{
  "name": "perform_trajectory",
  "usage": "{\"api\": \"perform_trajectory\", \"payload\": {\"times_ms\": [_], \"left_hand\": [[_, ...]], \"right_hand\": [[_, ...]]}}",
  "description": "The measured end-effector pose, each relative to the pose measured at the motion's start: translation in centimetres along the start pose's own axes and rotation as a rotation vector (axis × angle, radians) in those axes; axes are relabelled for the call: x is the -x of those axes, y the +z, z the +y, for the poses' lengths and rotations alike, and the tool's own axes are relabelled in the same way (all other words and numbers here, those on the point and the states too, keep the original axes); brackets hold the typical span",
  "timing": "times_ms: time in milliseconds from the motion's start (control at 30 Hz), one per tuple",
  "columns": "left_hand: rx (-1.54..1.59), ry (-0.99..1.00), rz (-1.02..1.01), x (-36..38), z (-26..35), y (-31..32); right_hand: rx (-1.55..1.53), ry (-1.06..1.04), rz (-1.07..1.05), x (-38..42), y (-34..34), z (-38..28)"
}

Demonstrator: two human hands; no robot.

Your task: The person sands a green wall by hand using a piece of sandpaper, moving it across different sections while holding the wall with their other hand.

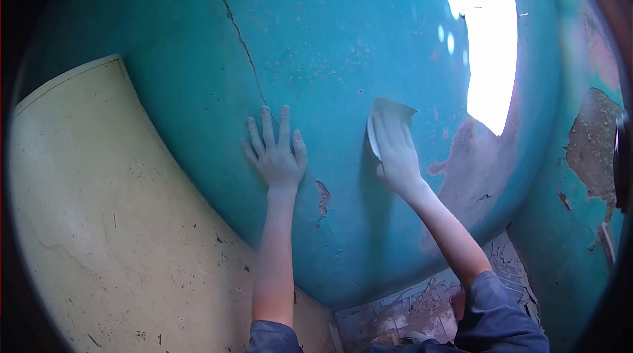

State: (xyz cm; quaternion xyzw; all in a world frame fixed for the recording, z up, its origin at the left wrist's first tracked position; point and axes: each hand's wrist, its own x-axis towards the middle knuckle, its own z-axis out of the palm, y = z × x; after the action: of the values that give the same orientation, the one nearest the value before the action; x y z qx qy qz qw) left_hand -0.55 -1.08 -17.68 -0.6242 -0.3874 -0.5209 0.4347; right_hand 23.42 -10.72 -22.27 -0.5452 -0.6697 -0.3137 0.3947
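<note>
My left hand (279, 157) lies flat on the turquoise wall (330, 23), fingers spread, over the lower part of a long dark crack (235, 26). It holds nothing. To the right, my right hand (399, 160) presses a pale, curled sheet of sandpaper (402, 106) to the wall, fingers together over it. One edge of the sheet lifts away at the left of the hand, and a corner sticks out above the fingertips. Below and right of my left hand is a small chipped patch (322, 197).
A large cream panel (119, 208) stands at the left against the wall. Bright light (491, 43) falls on the upper right, above a bare plaster patch (471, 165). The right-hand wall (554, 274) has peeling paint. Debris (422, 310) covers the floor below.
</note>
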Motion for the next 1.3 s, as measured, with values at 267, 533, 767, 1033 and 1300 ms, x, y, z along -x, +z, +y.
{"api": "perform_trajectory", "payload": {"times_ms": [267, 533, 767, 1033, 1300], "left_hand": [[0.040, -0.121, -0.058, 4.6, 2.6, -0.3], [0.186, -0.378, -0.404, 8.8, 10.6, -2.0], [0.278, -0.211, -0.548, 11.6, 15.8, -1.9], [0.371, -0.229, -0.583, 11.4, 21.6, -0.8], [0.356, -0.129, -0.777, 9.0, 28.6, 1.2]], "right_hand": [[-0.057, 0.033, -0.181, 7.2, 0.9, -0.2], [-0.222, 0.365, 0.079, 10.5, 4.2, 1.1], [-0.138, 0.441, 0.083, 10.8, 2.8, 5.0], [-0.161, 0.518, 0.085, 14.3, 2.1, 10.1], [-0.096, 0.546, 0.029, 9.5, -4.6, 20.5]]}}
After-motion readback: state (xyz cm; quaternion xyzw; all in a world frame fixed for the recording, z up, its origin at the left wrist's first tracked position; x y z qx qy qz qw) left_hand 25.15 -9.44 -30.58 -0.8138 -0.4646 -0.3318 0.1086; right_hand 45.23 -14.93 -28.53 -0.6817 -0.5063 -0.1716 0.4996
